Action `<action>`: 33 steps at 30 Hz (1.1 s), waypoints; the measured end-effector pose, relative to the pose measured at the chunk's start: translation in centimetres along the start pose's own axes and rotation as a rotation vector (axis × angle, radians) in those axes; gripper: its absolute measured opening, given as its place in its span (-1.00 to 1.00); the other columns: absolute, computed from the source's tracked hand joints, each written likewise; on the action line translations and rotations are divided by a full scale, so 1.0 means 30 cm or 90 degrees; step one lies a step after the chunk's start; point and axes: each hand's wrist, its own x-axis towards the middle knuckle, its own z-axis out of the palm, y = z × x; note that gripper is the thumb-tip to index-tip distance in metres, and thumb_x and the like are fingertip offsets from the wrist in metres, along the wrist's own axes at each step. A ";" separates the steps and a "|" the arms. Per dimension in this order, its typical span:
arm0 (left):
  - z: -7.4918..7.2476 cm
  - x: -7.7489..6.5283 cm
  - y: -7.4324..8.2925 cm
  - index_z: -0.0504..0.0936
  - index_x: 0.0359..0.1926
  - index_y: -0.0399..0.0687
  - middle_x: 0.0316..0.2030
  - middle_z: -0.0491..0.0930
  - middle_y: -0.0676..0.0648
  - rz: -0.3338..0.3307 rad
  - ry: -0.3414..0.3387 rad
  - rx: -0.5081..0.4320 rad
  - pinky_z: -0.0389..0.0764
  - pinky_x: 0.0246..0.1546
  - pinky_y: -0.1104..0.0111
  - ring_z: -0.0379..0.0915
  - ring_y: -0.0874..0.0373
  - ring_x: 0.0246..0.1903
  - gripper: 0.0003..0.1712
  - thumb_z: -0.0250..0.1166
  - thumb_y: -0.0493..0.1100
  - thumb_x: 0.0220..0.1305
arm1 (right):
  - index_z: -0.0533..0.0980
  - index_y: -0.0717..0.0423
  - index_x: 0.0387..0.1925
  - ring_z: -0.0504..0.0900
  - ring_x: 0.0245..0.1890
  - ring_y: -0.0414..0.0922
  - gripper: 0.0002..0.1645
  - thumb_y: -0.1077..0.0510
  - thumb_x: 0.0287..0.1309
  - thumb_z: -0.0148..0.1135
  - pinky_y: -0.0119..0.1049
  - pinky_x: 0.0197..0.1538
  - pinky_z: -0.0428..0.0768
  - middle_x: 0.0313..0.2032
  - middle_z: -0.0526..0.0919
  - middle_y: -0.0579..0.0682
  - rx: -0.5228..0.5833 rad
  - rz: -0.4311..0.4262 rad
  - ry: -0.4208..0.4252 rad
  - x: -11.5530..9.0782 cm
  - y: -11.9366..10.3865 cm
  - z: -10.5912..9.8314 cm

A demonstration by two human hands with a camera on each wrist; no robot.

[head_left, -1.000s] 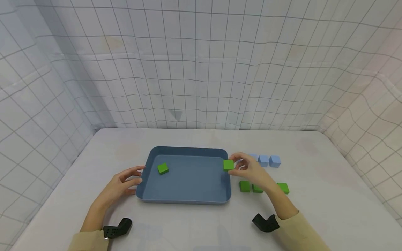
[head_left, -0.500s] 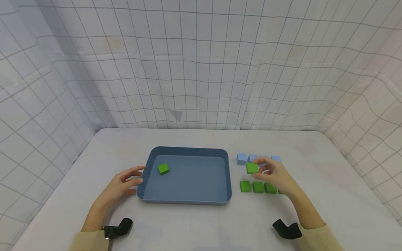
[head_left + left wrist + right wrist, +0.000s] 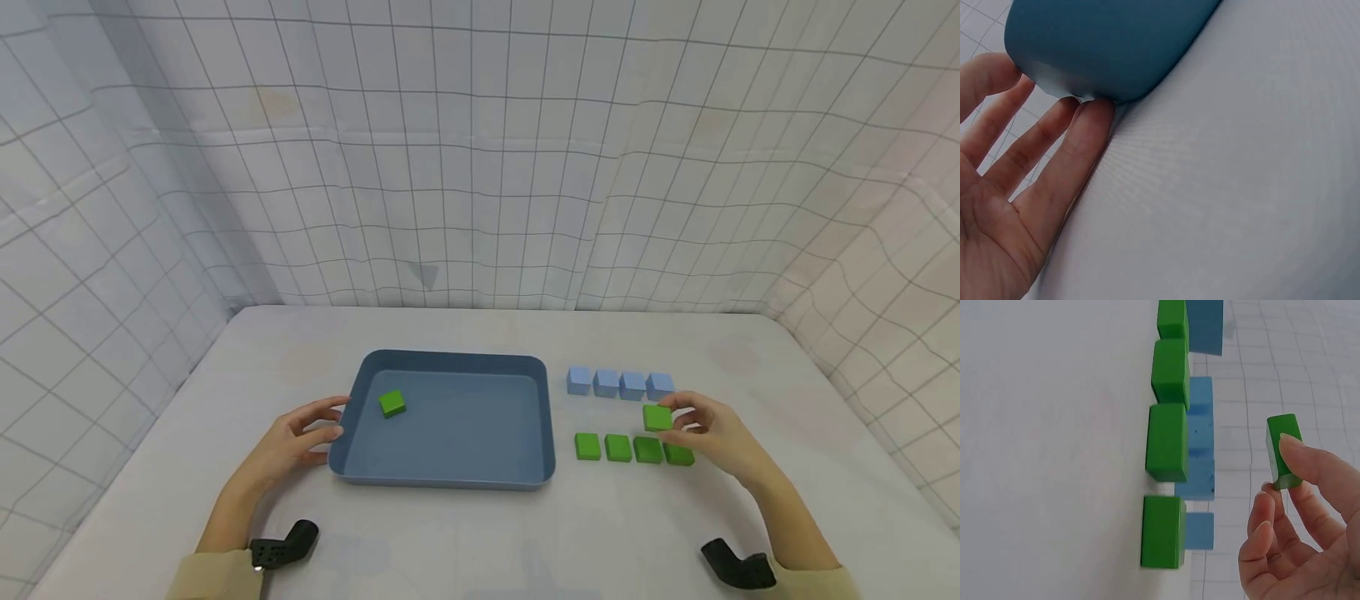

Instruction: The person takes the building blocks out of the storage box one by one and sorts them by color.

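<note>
My right hand [image 3: 708, 429] pinches a green block [image 3: 657, 417] between thumb and fingers, held up above the right end of a row of green blocks [image 3: 618, 447]. In the right wrist view the held block [image 3: 1283, 447] is apart from the row. My left hand [image 3: 296, 435] touches the left side of a blue-grey tray [image 3: 442, 482] with extended, slightly bent fingers. Its fingertips meet the outer wall of the tray [image 3: 1104, 50] in the left wrist view. One green block [image 3: 392, 403] lies inside the tray, left of its middle.
Behind the green row stands a row of several light blue blocks [image 3: 606, 383], right of the tray. Everything rests on a white table [image 3: 480, 542]. White gridded curtains [image 3: 480, 208] hang behind and at both sides. A black device sits at each wrist.
My right hand has moved right, carrying the green block from above the tray's right edge, past the blue row, to above the green row's right end. My left hand keeps its place.
</note>
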 end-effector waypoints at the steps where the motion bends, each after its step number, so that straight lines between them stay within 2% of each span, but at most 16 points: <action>1: 0.000 0.000 0.000 0.21 0.30 -0.22 0.09 0.23 -0.32 0.001 0.001 0.000 0.56 -0.22 0.27 0.42 0.31 -0.13 -0.38 0.16 -0.15 0.27 | 0.43 0.25 -0.04 0.51 -0.34 -0.25 -0.58 0.24 0.03 0.30 -0.35 -0.41 0.49 -0.19 0.50 -0.07 -0.004 0.003 0.002 -0.008 0.006 -0.012; 9: 0.000 0.000 -0.002 0.21 0.30 -0.22 0.08 0.24 -0.31 0.002 0.000 0.000 0.56 -0.21 0.27 0.43 0.29 -0.13 -0.38 0.16 -0.15 0.27 | 0.45 0.27 -0.09 0.52 -0.38 -0.26 -0.60 0.28 -0.01 0.32 -0.40 -0.39 0.50 -0.26 0.52 -0.20 -0.035 0.002 0.002 -0.059 0.083 -0.093; 17: 0.000 0.000 -0.003 0.21 0.31 -0.20 0.09 0.23 -0.31 0.000 0.001 0.002 0.56 -0.21 0.27 0.42 0.28 -0.12 -0.37 0.16 -0.15 0.27 | 0.45 0.28 -0.10 0.51 -0.36 -0.27 -0.61 0.26 0.00 0.31 -0.41 -0.35 0.51 -0.25 0.54 -0.25 -0.051 0.035 -0.009 -0.106 0.146 -0.154; 26: 0.002 -0.001 0.004 0.21 0.30 -0.22 0.08 0.24 -0.30 -0.002 0.006 0.005 0.56 -0.22 0.28 0.42 0.30 -0.14 -0.37 0.17 -0.14 0.26 | 0.46 0.29 -0.13 0.50 -0.38 -0.31 -0.61 0.28 -0.05 0.34 -0.42 -0.40 0.47 -0.28 0.55 -0.25 -0.066 0.036 -0.021 -0.117 0.192 -0.166; 33: 0.001 -0.001 0.003 0.21 0.30 -0.20 0.08 0.24 -0.31 -0.004 0.005 0.008 0.56 -0.21 0.27 0.42 0.30 -0.13 -0.37 0.17 -0.14 0.26 | 0.45 0.35 -0.15 0.48 -0.43 -0.31 -0.59 0.29 -0.07 0.35 -0.41 -0.46 0.45 -0.37 0.52 -0.17 -0.064 0.045 -0.031 -0.114 0.209 -0.156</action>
